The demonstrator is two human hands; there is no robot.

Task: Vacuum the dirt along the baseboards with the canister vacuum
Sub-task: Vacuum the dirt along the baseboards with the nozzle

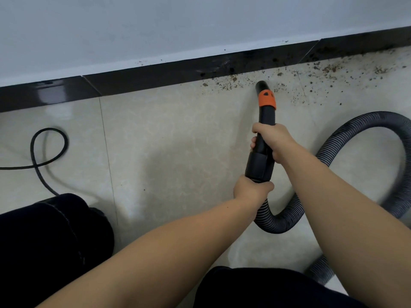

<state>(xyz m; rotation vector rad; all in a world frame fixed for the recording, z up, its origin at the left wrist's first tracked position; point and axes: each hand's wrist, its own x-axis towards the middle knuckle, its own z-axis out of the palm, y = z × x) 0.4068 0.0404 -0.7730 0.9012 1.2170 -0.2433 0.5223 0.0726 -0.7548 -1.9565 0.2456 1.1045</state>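
Both hands grasp black vacuum nozzle [263, 121]: right hand [274, 138] on tube, left hand [251, 188] at hose [333, 156] cuff. Nozzle tip near baseboard [178, 73], amid dirt [233, 82]. No readable label.

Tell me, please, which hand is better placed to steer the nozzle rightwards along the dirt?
Right hand: it grips the nozzle nearest the tip, beside the dirt; the left hand holds the rear.

We are looking down at two bare forearms, no sleeves reaching them and nothing on the wrists. The left hand [252, 187] and right hand [274, 138] are wearing no gloves or rings. We are seeing dark, nearly black trousers [51, 236] covering both legs, the fabric plain and slightly creased.
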